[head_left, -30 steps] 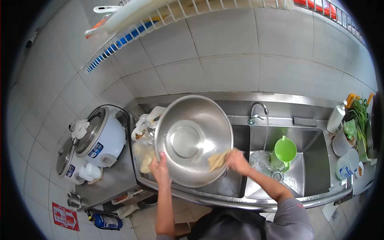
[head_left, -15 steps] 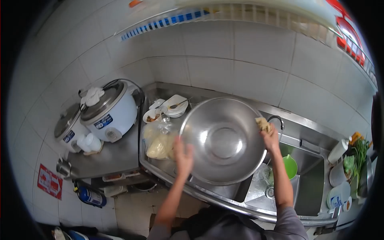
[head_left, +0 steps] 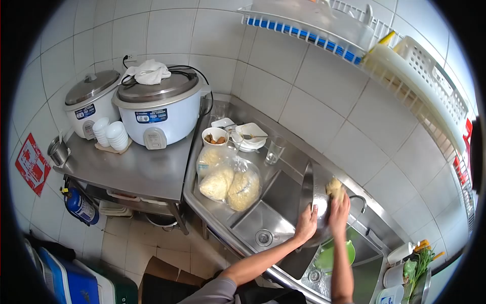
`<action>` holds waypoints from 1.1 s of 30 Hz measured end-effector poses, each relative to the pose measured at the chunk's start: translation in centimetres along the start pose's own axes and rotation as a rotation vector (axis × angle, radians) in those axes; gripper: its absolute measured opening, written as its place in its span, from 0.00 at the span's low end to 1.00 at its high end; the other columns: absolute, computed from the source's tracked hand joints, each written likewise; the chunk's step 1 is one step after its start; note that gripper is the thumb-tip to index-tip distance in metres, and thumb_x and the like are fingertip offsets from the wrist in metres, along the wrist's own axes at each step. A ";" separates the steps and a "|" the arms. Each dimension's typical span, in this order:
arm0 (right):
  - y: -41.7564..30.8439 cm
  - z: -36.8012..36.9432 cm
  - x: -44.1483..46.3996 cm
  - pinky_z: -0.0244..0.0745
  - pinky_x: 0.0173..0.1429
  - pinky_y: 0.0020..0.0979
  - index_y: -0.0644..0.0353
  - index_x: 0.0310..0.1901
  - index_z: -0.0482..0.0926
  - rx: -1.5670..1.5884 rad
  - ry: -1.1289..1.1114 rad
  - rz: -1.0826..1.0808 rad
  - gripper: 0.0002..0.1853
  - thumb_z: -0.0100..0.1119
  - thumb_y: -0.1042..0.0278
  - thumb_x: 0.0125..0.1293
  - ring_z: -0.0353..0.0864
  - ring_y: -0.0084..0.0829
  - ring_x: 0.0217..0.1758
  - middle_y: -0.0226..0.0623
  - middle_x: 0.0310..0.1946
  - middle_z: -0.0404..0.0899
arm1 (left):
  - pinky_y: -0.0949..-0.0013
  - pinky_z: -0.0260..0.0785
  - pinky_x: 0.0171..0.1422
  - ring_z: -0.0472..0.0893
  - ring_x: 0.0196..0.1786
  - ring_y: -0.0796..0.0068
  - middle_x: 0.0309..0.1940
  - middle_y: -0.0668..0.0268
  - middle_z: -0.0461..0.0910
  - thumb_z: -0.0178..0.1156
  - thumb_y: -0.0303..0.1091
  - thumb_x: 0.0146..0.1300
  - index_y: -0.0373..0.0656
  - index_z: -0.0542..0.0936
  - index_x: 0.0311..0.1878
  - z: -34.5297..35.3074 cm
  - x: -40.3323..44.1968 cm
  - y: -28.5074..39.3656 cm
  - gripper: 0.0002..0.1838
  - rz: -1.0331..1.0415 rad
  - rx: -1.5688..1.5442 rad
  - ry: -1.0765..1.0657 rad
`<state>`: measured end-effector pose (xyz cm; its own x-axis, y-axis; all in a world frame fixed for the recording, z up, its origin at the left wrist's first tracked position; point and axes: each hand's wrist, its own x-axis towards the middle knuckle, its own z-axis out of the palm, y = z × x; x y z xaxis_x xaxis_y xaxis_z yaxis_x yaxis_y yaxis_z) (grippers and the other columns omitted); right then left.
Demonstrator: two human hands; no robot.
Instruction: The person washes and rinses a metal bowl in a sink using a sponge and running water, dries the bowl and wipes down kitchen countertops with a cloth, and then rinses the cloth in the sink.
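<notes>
A large steel bowl (head_left: 320, 195) is tipped on its side above the divider of the double sink, its rim facing left. My left hand (head_left: 307, 223) grips its near rim, thumb on the side. Against the bowl's outer right side, my right hand (head_left: 339, 210) holds a tan cloth (head_left: 334, 187). Below my right forearm a green dipper (head_left: 329, 257) sits in the right basin. The left basin (head_left: 260, 223) shows its drain. Bags of pale shredded food (head_left: 216, 183) lie on the counter left of the basin.
Two rice cookers (head_left: 159, 111) and stacked white cups (head_left: 117, 136) stand on the left steel table (head_left: 147, 169). Dishes (head_left: 250, 137) and a glass (head_left: 274, 150) are behind the bags. A faucet (head_left: 360, 198) rises behind the sink. A wire shelf (head_left: 395, 81) hangs overhead.
The bowl has turned from facing the camera to standing on its side, over the sink. My left hand, away from the rim earlier, now grips it. The view has swung left.
</notes>
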<state>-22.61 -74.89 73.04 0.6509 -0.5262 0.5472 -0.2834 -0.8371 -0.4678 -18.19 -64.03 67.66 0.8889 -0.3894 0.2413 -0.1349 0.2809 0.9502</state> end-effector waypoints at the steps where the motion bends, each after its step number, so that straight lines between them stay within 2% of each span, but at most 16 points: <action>1: -1.8 1.5 -3.5 0.51 0.63 0.38 0.68 0.53 0.65 -0.103 0.186 -0.203 0.21 0.42 0.60 0.64 0.58 0.46 0.61 0.48 0.57 0.61 | 0.62 0.57 0.24 0.65 0.17 0.62 0.13 0.57 0.66 0.41 0.46 0.66 0.36 0.68 0.32 -0.6 0.7 0.0 0.20 -0.055 -0.047 0.044; 2: -3.3 1.6 -6.6 0.42 0.66 0.39 0.68 0.58 0.58 0.139 0.156 -0.078 0.26 0.41 0.58 0.64 0.46 0.47 0.66 0.46 0.62 0.53 | 0.64 0.56 0.24 0.63 0.18 0.67 0.13 0.61 0.63 0.41 0.47 0.65 0.36 0.68 0.31 -1.3 0.9 0.0 0.21 -0.105 -0.108 0.023; 6: 0.1 7.7 -19.8 0.53 0.62 0.37 0.65 0.59 0.58 0.414 0.369 0.347 0.27 0.37 0.53 0.65 0.58 0.40 0.61 0.39 0.59 0.59 | 0.71 0.50 0.22 0.56 0.19 0.81 0.14 0.74 0.56 0.43 0.53 0.64 0.40 0.67 0.26 -3.6 1.0 -1.6 0.23 -0.175 -0.282 0.056; 9: 8.7 9.7 -21.1 0.63 0.56 0.35 0.62 0.55 0.63 1.417 0.252 1.020 0.25 0.38 0.50 0.65 0.67 0.35 0.52 0.37 0.52 0.68 | 0.77 0.41 0.22 0.50 0.20 0.88 0.16 0.81 0.53 0.46 0.56 0.61 0.51 0.62 0.18 -7.3 0.2 0.3 0.23 -0.364 -0.507 0.010; 11: 11.4 8.1 -19.3 0.68 0.51 0.34 0.60 0.50 0.67 1.476 0.040 0.866 0.25 0.38 0.46 0.63 0.72 0.31 0.46 0.34 0.45 0.72 | 0.83 0.55 0.24 0.61 0.21 0.90 0.19 0.81 0.61 0.48 0.52 0.61 0.51 0.68 0.24 -10.1 0.6 -2.3 0.17 -0.426 -0.599 -0.249; 13: 13.2 5.9 -14.2 0.66 0.55 0.37 0.62 0.56 0.63 1.530 -0.286 0.638 0.31 0.37 0.42 0.62 0.68 0.38 0.53 0.42 0.51 0.68 | 0.82 0.62 0.26 0.66 0.22 0.89 0.19 0.79 0.64 0.46 0.53 0.62 0.50 0.68 0.24 -12.7 0.7 0.8 0.19 -0.445 -0.451 -0.517; 14: 16.5 5.0 -13.1 0.65 0.57 0.39 0.63 0.57 0.62 1.701 -0.333 0.678 0.32 0.37 0.42 0.62 0.67 0.40 0.55 0.46 0.53 0.66 | 0.81 0.64 0.26 0.66 0.22 0.87 0.19 0.77 0.64 0.44 0.53 0.63 0.47 0.68 0.23 -13.6 0.8 3.4 0.20 -0.325 -0.205 -0.594; 15: 15.1 4.0 -9.4 0.65 0.57 0.40 0.61 0.57 0.62 1.457 -0.228 0.900 0.30 0.37 0.44 0.63 0.67 0.39 0.54 0.45 0.54 0.66 | 0.81 0.62 0.26 0.65 0.22 0.86 0.18 0.77 0.63 0.43 0.53 0.63 0.46 0.67 0.22 -13.9 1.1 3.8 0.22 -0.219 -0.129 -0.684; 16: 20.4 5.6 -7.6 0.65 0.57 0.38 0.60 0.58 0.61 1.474 -0.325 0.733 0.29 0.37 0.46 0.64 0.67 0.37 0.55 0.44 0.55 0.65 | 0.78 0.55 0.26 0.60 0.21 0.85 0.16 0.77 0.59 0.40 0.56 0.63 0.43 0.64 0.20 -13.6 0.7 5.5 0.26 -0.110 -0.022 -0.670; 17: 16.3 3.6 -4.2 0.64 0.58 0.37 0.61 0.59 0.60 1.698 -0.370 0.715 0.29 0.35 0.45 0.65 0.67 0.35 0.56 0.42 0.55 0.66 | 0.77 0.54 0.25 0.59 0.21 0.85 0.15 0.77 0.58 0.40 0.56 0.63 0.43 0.65 0.21 -13.5 0.8 6.8 0.26 -0.067 0.030 -0.683; 21: 6.2 -1.6 3.9 0.56 0.62 0.32 0.64 0.59 0.59 1.121 -0.483 0.692 0.38 0.28 0.35 0.62 0.64 0.32 0.58 0.40 0.55 0.66 | 0.75 0.55 0.24 0.58 0.21 0.85 0.14 0.76 0.58 0.42 0.51 0.65 0.42 0.66 0.22 -12.2 2.0 7.2 0.23 -0.032 0.082 -0.476; 24: 1.0 -2.2 5.0 0.47 0.65 0.28 0.66 0.60 0.57 0.754 -0.298 0.267 0.39 0.24 0.36 0.63 0.57 0.31 0.62 0.41 0.58 0.61 | 0.79 0.54 0.26 0.59 0.23 0.88 0.17 0.78 0.60 0.44 0.50 0.65 0.41 0.68 0.24 -9.7 2.7 6.8 0.22 0.050 0.140 -0.352; 27: -5.9 -2.2 -0.1 0.42 0.66 0.36 0.61 0.61 0.58 0.208 -0.173 -0.148 0.30 0.25 0.47 0.66 0.49 0.42 0.67 0.50 0.62 0.53 | 0.76 0.52 0.24 0.57 0.22 0.86 0.16 0.77 0.57 0.44 0.47 0.65 0.41 0.64 0.22 -7.1 3.2 5.6 0.21 0.127 0.167 -0.166; 29: -6.5 0.0 -5.0 0.41 0.66 0.39 0.60 0.61 0.58 -0.042 -0.099 -0.399 0.28 0.28 0.49 0.66 0.45 0.48 0.67 0.56 0.61 0.52 | 0.76 0.62 0.30 0.65 0.26 0.86 0.20 0.75 0.69 0.44 0.42 0.66 0.37 0.71 0.30 -5.9 3.4 3.6 0.18 0.136 -0.121 -0.046; 31: -4.2 4.3 -11.2 0.34 0.68 0.37 0.67 0.60 0.58 0.168 0.053 -0.174 0.29 0.26 0.51 0.67 0.45 0.42 0.68 0.46 0.64 0.50 | 0.78 0.62 0.32 0.65 0.27 0.87 0.22 0.75 0.70 0.42 0.42 0.67 0.38 0.72 0.31 -6.8 3.1 4.1 0.17 0.062 -0.067 -0.040; 33: -1.9 8.7 -13.3 0.44 0.66 0.39 0.66 0.58 0.60 0.707 0.458 0.204 0.28 0.30 0.51 0.66 0.53 0.41 0.64 0.43 0.61 0.56 | 0.79 0.57 0.28 0.62 0.24 0.88 0.20 0.78 0.64 0.41 0.44 0.67 0.41 0.69 0.27 -8.3 1.8 7.4 0.19 -0.009 0.058 -0.073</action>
<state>-24.57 -64.98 60.59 0.2444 -0.7914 0.5603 0.2399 -0.5105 -0.8257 -13.91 -55.35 73.51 0.8564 -0.4550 0.2442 -0.1538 0.2268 0.9617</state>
